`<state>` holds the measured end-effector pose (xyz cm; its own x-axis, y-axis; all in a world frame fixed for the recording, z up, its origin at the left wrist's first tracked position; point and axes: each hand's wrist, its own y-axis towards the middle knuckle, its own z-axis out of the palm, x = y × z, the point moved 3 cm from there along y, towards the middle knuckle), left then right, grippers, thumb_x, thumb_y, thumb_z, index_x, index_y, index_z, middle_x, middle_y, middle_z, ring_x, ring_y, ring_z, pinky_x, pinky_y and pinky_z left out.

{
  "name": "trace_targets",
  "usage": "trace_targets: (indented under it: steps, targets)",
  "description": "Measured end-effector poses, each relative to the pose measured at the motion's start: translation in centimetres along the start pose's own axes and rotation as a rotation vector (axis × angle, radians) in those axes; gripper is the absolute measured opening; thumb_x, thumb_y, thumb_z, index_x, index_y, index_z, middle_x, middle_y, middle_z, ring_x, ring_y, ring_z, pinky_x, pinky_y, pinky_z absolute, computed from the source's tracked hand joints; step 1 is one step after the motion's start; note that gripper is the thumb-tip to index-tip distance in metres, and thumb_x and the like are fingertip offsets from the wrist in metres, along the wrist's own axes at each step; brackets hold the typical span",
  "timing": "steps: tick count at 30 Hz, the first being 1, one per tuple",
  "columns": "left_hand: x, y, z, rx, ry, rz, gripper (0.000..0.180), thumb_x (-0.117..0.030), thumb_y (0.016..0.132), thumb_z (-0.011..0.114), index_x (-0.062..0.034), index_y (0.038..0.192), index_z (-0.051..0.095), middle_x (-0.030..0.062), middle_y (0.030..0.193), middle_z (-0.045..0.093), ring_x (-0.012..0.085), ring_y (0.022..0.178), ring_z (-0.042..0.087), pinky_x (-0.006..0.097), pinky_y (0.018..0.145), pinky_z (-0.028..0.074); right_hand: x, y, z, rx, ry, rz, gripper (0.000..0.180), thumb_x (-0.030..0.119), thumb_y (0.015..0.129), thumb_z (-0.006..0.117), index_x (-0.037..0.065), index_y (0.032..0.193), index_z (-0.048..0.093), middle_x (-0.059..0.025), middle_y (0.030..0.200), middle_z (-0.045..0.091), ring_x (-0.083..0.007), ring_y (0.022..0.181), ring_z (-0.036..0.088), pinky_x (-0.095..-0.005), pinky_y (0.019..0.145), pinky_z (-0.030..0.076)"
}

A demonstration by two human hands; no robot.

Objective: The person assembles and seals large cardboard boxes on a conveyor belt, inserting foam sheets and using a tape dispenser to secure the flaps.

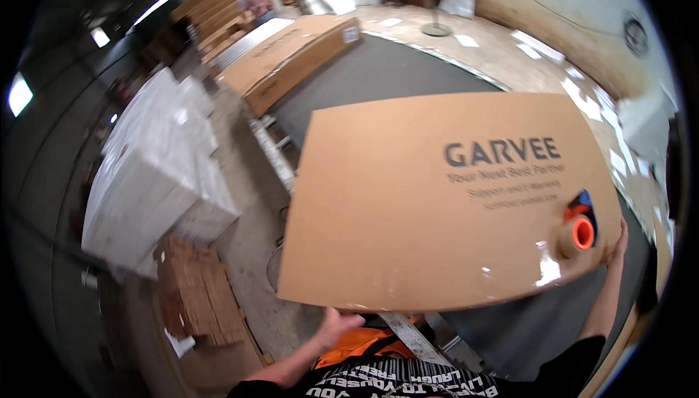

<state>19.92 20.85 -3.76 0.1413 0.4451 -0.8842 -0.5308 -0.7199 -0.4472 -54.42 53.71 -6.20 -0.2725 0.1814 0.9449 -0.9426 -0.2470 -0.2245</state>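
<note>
A large flat cardboard box (pixel 386 201) with dark print on top lies before me on a dark grey conveyor belt (pixel 408 67), its left end reaching past the belt's edge. My right hand (pixel 619 244) grips the box's right side near the front corner, its fingers partly hidden by the edge. Just below the front left edge is my left hand (pixel 337 327), slightly blurred, with fingers apart and nothing visible in it. A tape dispenser (pixel 581 227), blue and orange with a tape roll, rests on the box's right part. Shiny clear tape (pixel 546 265) shows along the front edge.
Another long cardboard box (pixel 291 56) lies farther along the belt's left side. White wrapped stacks (pixel 145 180) and flattened brown cardboard (pixel 196 292) stand on the floor at left. The metal conveyor frame (pixel 273 154) runs between. Paper scraps (pixel 582 100) litter the right side.
</note>
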Motion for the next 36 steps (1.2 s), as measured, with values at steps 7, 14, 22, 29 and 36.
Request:
trace_targets:
  steps: [7, 14, 22, 29, 36]
  targets:
    - [-2.1, -5.9, 2.4, 0.719, 1.025, -0.283, 0.103, -0.066, 0.082, 0.062, 0.0007, 0.148, 0.020, 0.0274, 0.125, 0.056, 0.0376, 0.115, 0.057, 0.042, 0.098, 0.046, -0.7, -11.5, 18.6, 0.440, -0.469, -0.183, 0.057, 0.008, 0.070, 0.055, -0.001, 0.126, 0.054, -0.0075, 0.113, 0.061, -0.0191, 0.103, 0.059, -0.0308, 0.094, 0.045]
    - [-14.8, 2.8, -7.1, 0.245, 0.943, 0.442, 0.039, -0.029, 0.083, 0.074, -0.0051, 0.113, 0.064, 0.0066, 0.098, 0.069, 0.0131, 0.085, 0.064, 0.029, 0.082, 0.052, -4.7, -17.6, 24.6, 0.357, -0.300, -0.131, 0.054, 0.000, 0.063, 0.046, -0.003, 0.116, 0.058, -0.0075, 0.098, 0.064, -0.0170, 0.085, 0.063, -0.0280, 0.082, 0.050]
    - [-20.7, 31.3, -13.4, -0.182, 1.209, 0.638, 0.075, -0.055, 0.090, 0.052, 0.0008, 0.140, 0.042, 0.0231, 0.143, 0.044, 0.0374, 0.135, 0.038, 0.043, 0.111, 0.032, -11.3, -33.4, 29.6, 0.426, -0.200, -0.079, 0.059, 0.010, 0.056, 0.048, -0.005, 0.112, 0.060, -0.0128, 0.097, 0.067, -0.0223, 0.087, 0.068, -0.0321, 0.079, 0.055]
    - [-23.5, 41.6, -10.6, -0.134, 1.546, 0.785, 0.063, -0.053, 0.096, 0.043, -0.0028, 0.134, 0.048, 0.0215, 0.134, 0.049, 0.0373, 0.122, 0.046, 0.044, 0.107, 0.034, -14.0, -39.3, 37.9, 0.136, -0.130, -0.021, 0.041, 0.005, 0.070, 0.052, 0.000, 0.110, 0.060, -0.0048, 0.094, 0.064, -0.0147, 0.083, 0.063, -0.0278, 0.077, 0.052]
    - [-28.5, 47.1, -10.6, -0.034, 1.411, 0.397, 0.062, -0.057, 0.095, 0.035, -0.0077, 0.114, 0.069, 0.0164, 0.120, 0.065, 0.0322, 0.115, 0.059, 0.044, 0.099, 0.045, -19.6, -50.6, 36.4, -0.222, -0.491, -0.561, 0.082, 0.008, 0.078, 0.063, -0.003, 0.148, 0.022, -0.0179, 0.149, 0.030, -0.0283, 0.139, 0.029, -0.0424, 0.115, 0.023]
